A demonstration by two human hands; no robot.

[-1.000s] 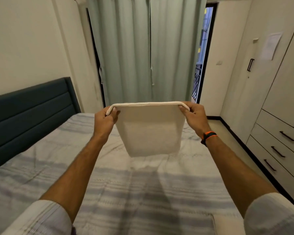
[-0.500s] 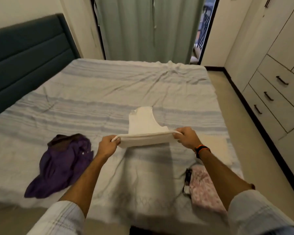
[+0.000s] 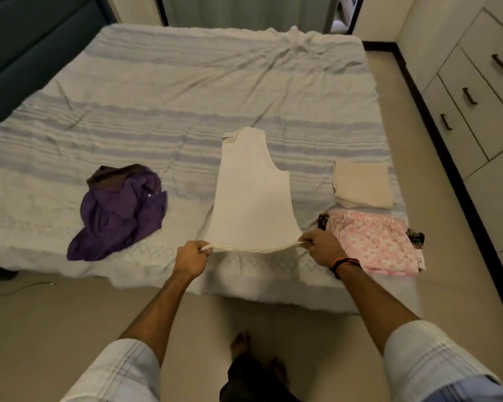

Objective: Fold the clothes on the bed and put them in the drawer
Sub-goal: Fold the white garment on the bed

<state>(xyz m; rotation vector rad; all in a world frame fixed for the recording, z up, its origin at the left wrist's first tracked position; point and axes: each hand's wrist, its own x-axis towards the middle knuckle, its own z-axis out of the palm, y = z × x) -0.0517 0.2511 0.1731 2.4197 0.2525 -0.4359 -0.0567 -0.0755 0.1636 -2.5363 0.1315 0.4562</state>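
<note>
Cream sleeveless knit top [image 3: 251,192], folded lengthwise, armhole curve on its right edge, lies flat near the foot of the striped blue-grey bedspread [image 3: 169,91]. Left hand [image 3: 190,258] and right hand [image 3: 321,246] each pinch a corner of its near hem, pulled taut. Crumpled purple shirt [image 3: 119,211] lies left; folded beige cloth [image 3: 360,184] and pink floral garment [image 3: 373,243] right.

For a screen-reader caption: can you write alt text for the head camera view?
A person's left hand and right hand pinch the near edge of a cream sleeveless top laid on a striped bed. A crumpled purple shirt lies left; folded beige and pink clothes lie right, closed drawers beyond.
</note>
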